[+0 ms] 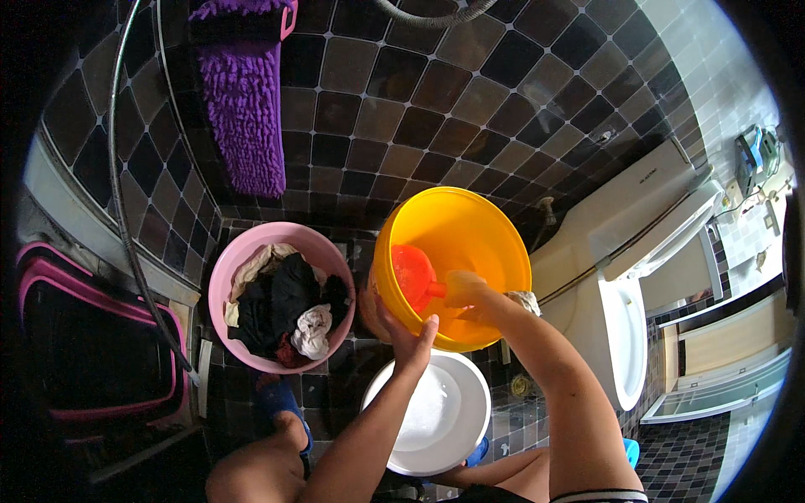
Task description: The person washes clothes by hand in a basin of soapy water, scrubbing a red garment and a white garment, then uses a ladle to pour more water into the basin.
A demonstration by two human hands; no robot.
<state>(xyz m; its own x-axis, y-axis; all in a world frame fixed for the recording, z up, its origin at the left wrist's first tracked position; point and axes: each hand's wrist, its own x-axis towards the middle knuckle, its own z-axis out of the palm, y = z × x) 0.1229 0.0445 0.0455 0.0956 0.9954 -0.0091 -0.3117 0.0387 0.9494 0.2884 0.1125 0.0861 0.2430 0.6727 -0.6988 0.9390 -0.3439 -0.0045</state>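
A large yellow plastic bucket [490, 232] leans towards me, its mouth open to view. My left hand [409, 336] grips the near left side of its rim, thumb on the outer edge. Inside the bucket, my right hand [468, 292] is closed on the handle of a red plastic dipper [412, 276], whose bowl lies against the left inner wall. Below the bucket stands a white basin [481, 402] with a shallow, pale content, partly hidden by my left forearm. To the left, a pink basin [220, 283] holds black, cream, white and dark red cloth items.
A purple chenille mop head [242, 119] hangs on the dark tiled wall. At right is a white toilet [622, 339]. A grey hose [119, 207] runs down the left side near a black and pink tub [100, 409]. A round floor drain [520, 385] lies right of the white basin.
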